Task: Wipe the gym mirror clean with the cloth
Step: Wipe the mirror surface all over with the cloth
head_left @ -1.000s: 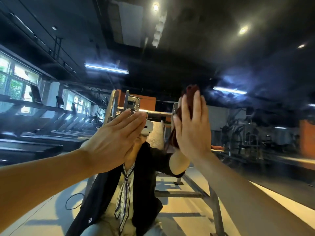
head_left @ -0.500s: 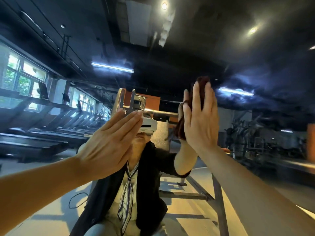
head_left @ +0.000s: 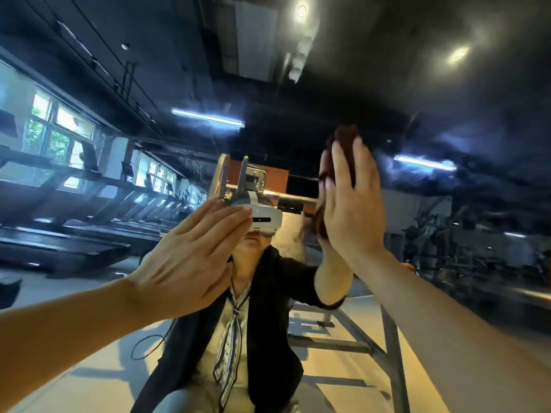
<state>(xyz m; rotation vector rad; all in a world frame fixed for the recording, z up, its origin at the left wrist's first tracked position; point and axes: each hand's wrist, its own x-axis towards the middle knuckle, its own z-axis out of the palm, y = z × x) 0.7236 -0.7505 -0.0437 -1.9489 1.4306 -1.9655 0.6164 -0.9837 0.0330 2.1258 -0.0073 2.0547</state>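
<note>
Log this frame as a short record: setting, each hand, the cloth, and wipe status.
setting: gym, seen reflected in the mirror
left hand: flat, fingers straight, laid against the glass, holds nothing
right hand: flat, fingers straight, presses the cloth to the glass
cloth: dark red, bunched, showing above and beside the fingers
reflection: treadmills at left, weight rack behind the person
wipe status: under way, cloth on the glass

Ceiling: painted dark, lit by round spotlights and tube lights.
Windows: set along the left, with daylight and green foliage seen through them.
Treadmills: ranged in a row under the windows.
Floor: pale, crossed by shadows.
Metal frame: seen at lower right.
Exercise machines: possibly bikes, blurred and dim at far right.
</note>
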